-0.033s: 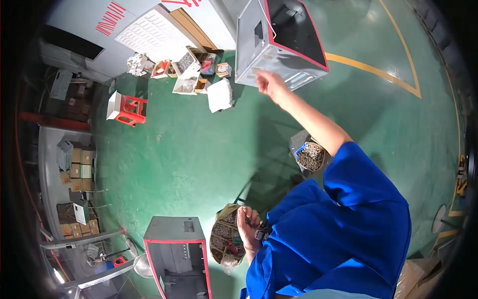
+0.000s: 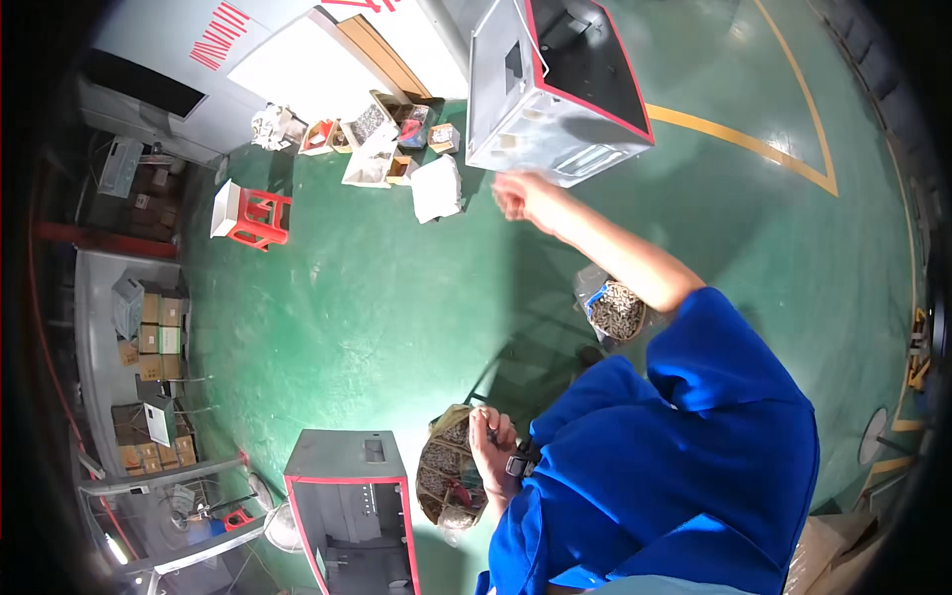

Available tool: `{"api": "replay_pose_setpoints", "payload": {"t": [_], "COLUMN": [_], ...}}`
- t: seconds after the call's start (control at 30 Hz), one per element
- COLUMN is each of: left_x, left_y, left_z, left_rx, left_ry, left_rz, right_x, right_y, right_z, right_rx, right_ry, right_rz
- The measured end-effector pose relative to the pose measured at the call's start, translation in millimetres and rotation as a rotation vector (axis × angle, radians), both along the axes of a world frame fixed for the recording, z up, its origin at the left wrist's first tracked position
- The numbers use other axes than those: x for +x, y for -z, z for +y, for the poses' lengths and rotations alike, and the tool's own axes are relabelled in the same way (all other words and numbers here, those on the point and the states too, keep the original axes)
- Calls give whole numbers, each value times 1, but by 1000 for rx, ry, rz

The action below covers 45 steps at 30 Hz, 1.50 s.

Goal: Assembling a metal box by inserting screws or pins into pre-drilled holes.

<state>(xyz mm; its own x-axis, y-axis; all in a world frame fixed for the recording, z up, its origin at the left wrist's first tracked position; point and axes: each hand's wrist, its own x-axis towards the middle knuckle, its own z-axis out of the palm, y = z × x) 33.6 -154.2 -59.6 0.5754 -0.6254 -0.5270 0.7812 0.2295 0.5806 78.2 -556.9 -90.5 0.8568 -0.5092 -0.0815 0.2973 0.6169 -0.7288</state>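
1. One red-edged cabinet (image 2: 557, 117) lies just beyond the right hand (image 2: 518, 196), whose blurred grip I can't tell; probably heavy, stiff, best held by its frame.
2. Left hand (image 2: 493, 441): curled beside the parts basket (image 2: 420, 484), contents unclear.

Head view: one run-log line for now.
left hand: at compartmented parts basket | right hand: blurred, near red-edged grey cabinet

Head view, left fisheye of the pair: worn on the head, pointed down at the green floor (image 2: 387, 307). Relative to the divided basket (image 2: 452, 416): the wearer's blue garment (image 2: 674, 456) is caught very close, to its right; a white wall (image 2: 159, 35) is taken in well beyond it, leftward; a red-edged grey cabinet (image 2: 493, 94), beyond and slightly right. Wide coverage; outer edges are bent.
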Motion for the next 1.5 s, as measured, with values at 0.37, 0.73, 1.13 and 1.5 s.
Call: {"api": "replay_pose_setpoints", "payload": {"t": [0.37,0.73,1.13,1.5], "left_x": [-6,-18,-22,-16], "left_y": [3,3,4,18], "left_z": [-27,-22,-11,4], "left_rx": [103,147,148,82], "left_ry": [-157,-150,-65,-4], "left_rz": [-347,-471,-183,-130], "right_x": [-79,-97,-36,-26], "right_y": [-30,-30,-28,-31], "right_z": [208,224,63,61], "right_rx": [-808,-633,137,200], "right_ry": [-622,-495,534,662], "right_rz": [127,152,195,16]}}
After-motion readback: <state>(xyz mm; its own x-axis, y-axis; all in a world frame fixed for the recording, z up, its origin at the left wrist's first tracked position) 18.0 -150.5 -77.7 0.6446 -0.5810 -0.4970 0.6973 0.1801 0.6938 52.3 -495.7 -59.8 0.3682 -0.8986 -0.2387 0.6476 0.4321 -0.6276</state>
